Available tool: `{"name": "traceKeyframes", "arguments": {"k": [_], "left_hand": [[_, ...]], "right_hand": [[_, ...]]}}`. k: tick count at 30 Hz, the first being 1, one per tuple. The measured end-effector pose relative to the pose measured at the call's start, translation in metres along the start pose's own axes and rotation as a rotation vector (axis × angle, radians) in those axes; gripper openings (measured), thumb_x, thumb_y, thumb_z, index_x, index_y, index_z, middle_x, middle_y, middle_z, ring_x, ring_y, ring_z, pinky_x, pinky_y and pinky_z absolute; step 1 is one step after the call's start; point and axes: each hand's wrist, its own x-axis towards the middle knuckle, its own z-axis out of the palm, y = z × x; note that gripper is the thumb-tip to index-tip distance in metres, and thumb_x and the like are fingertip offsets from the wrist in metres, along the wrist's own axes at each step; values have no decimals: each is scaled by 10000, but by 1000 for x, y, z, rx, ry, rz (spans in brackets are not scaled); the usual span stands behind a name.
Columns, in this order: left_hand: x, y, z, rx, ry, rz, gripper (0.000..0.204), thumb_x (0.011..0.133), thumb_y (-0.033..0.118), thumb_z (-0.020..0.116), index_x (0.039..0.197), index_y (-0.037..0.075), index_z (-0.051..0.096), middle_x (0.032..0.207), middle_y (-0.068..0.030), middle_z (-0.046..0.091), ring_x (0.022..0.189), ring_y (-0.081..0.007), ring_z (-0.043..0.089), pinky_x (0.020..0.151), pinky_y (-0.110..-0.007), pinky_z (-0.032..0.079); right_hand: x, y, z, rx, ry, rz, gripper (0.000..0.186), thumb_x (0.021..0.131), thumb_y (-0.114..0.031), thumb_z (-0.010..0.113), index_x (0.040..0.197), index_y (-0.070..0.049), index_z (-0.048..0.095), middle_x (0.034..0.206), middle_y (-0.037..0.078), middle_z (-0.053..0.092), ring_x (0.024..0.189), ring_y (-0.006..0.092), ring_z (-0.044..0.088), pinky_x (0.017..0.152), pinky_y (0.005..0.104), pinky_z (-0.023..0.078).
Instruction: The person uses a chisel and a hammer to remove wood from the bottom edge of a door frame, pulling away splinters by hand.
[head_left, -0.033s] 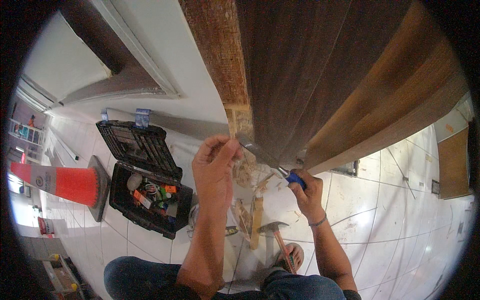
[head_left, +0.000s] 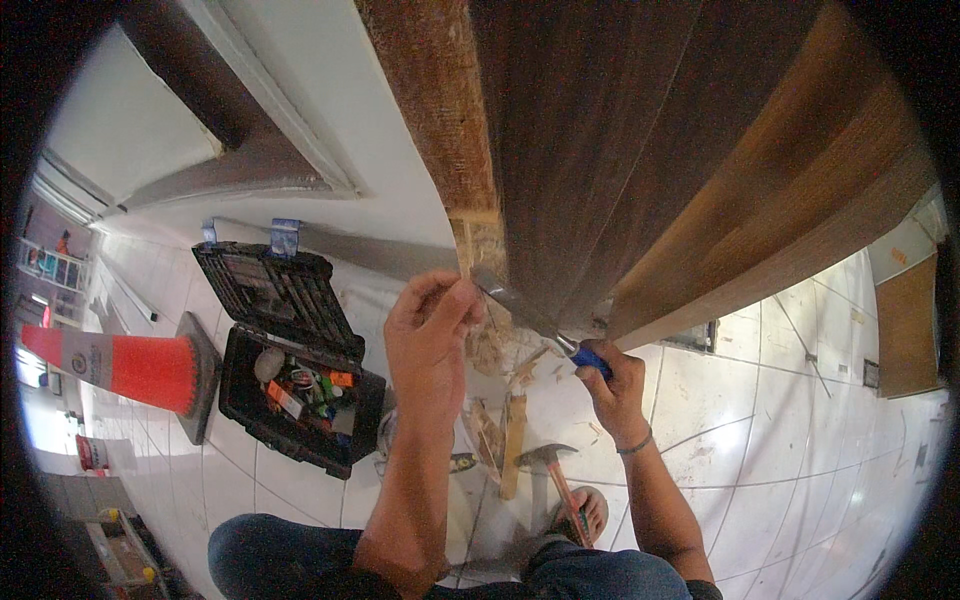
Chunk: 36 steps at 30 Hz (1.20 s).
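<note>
My right hand (head_left: 612,385) is wrapped round the blue handle of a chisel (head_left: 520,308), whose metal blade slants up and left to the lower end of a wooden door frame (head_left: 440,110). The wood there is pale and chipped, with the dark coating gone. My left hand (head_left: 432,315) is closed beside the blade's tip, thumb and fingers bent together at the frame's edge. What its fingertips grip, if anything, is hidden. Right of the frame rises a dark brown wood panel (head_left: 590,130).
Wood chips and a loose wood strip (head_left: 514,450) lie on the white tiles below my hands. A claw hammer (head_left: 560,478) rests by my foot. To the left stand an open black toolbox (head_left: 285,435) and an orange traffic cone (head_left: 150,372). A white wall (head_left: 330,90) adjoins the frame.
</note>
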Motion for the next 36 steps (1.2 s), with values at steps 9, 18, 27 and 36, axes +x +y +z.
{"name": "traceKeyframes", "arguments": {"k": [9, 18, 27, 36], "left_hand": [[-7, 13, 8, 400, 80, 36, 203, 832, 148, 694, 981, 25, 632, 769, 16, 557, 675, -92, 496, 635, -241, 415], [-6, 30, -2, 564, 28, 99, 104, 779, 48, 704, 873, 14, 675, 776, 6, 615, 713, -66, 509, 647, -212, 395], [-15, 45, -3, 428, 0, -36, 92, 741, 10, 689, 812, 23, 631, 735, 26, 570, 683, -60, 496, 644, -198, 382], [-22, 58, -5, 257, -51, -65, 127, 736, -10, 667, 835, 8, 590, 737, 4, 552, 655, -74, 503, 618, -195, 387]], "right_hand": [[-5, 0, 4, -2, 7, -2, 387, 812, -403, 676, 914, -29, 664, 630, 117, 593, 540, 255, 584, 536, 325, 457], [-15, -8, 9, 48, -1, 0, 414, 821, -405, 657, 919, -3, 643, 657, 124, 588, 557, 227, 562, 540, 312, 445], [-39, -23, 12, 150, -30, 52, 335, 822, -307, 638, 876, 23, 610, 645, 107, 546, 531, 175, 487, 518, 287, 413], [-51, -43, 12, 199, -132, 138, 376, 837, -393, 655, 960, -37, 645, 707, 130, 634, 599, 239, 641, 576, 319, 491]]}}
